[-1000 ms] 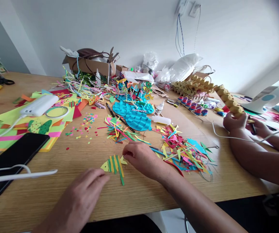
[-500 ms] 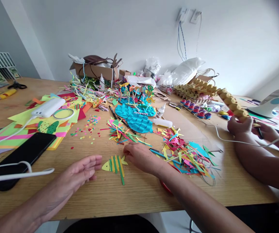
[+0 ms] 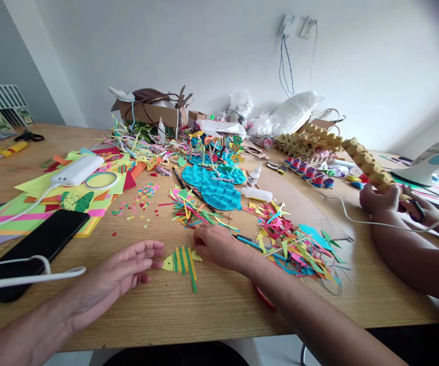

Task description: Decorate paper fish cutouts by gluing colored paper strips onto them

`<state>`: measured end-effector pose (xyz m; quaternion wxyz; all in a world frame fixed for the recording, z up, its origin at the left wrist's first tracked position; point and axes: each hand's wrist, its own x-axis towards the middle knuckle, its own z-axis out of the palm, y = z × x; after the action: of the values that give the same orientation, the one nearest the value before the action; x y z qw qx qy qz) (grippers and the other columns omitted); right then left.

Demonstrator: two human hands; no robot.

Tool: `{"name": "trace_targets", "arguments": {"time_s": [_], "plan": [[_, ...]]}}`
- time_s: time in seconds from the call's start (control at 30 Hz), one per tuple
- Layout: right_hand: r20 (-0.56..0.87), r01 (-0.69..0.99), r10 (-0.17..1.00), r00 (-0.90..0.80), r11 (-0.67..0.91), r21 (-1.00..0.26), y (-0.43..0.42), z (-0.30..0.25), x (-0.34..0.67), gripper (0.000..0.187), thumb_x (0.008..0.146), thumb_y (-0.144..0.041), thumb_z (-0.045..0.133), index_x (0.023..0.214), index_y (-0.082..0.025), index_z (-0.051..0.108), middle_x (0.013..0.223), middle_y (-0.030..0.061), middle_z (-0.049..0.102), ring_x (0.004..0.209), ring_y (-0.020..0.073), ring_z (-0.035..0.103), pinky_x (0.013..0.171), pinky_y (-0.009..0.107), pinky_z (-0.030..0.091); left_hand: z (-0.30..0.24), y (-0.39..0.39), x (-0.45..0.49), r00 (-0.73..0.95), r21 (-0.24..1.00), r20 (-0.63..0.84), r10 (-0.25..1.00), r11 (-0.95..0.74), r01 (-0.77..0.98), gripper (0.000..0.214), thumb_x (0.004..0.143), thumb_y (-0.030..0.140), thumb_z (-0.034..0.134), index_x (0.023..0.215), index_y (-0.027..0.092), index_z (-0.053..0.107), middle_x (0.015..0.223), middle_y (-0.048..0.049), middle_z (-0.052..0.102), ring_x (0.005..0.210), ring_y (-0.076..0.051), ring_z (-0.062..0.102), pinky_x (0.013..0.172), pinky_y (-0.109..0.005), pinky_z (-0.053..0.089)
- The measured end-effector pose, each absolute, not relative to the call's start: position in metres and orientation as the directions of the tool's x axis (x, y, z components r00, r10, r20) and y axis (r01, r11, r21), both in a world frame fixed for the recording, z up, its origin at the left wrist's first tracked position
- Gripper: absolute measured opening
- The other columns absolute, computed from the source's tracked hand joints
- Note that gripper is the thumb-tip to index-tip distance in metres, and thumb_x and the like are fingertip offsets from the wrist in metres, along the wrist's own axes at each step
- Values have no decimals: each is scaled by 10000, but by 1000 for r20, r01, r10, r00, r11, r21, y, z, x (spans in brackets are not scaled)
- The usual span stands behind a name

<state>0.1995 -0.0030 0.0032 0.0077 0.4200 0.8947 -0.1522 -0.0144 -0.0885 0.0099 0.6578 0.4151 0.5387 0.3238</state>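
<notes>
A striped paper fish [image 3: 181, 262] is lying on the near middle of the desk [image 3: 158, 317], between the two hands. The left hand [image 3: 127, 262] is hanging just beside its head, fingers loosely apart. The right hand [image 3: 217, 246] is bending over beside its tail; I cannot tell whether its fingers are pinching anything. The long green strip [image 3: 194, 284] is jutting nearward, so a brushing hand could be skewing or lifting it.

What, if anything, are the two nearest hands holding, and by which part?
The left hand is open beside the head of the striped paper fish, holding nothing. The right hand is at the tail; whether it grips it cannot be told.
</notes>
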Motion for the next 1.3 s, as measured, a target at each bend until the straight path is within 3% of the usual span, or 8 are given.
{"name": "trace_targets", "arguments": {"time_s": [0.27,0.7,1.07,1.3], "plan": [[-126,733,760,-638,549,-402,-4,3,200,116,700,-126,542,753,-171,634,716,-2,621,633,105,514,540,193,314,12,-91,-19,202,872,-484,852,488,29,508,694,444,630,1140,214,548,1197,-86,577,1068,-243,558,834,-333,441],[-78,693,812,-579,440,-572,-9,-2,198,154,676,-56,512,754,-159,595,677,-27,569,591,77,479,519,170,315,4,-87,-24,223,910,-413,883,391,136,436,725,476,595,1084,230,580,1147,-71,594,1017,-244,559,762,-329,450],[-87,696,851,-517,359,-621,-14,-1,192,171,663,-30,495,760,-163,542,660,-34,550,593,86,478,511,184,301,3,-75,-24,216,908,-420,882,407,102,422,693,444,646,1044,215,597,1102,-71,612,999,-252,544,718,-291,430],[-122,736,881,-457,297,-608,-22,-6,195,253,674,-42,500,885,-176,539,648,-32,563,583,102,495,502,199,288,-4,-71,-29,226,915,-373,900,317,249,379,680,442,639,968,196,618,922,-66,661,828,-225,585,627,-270,445]]}}
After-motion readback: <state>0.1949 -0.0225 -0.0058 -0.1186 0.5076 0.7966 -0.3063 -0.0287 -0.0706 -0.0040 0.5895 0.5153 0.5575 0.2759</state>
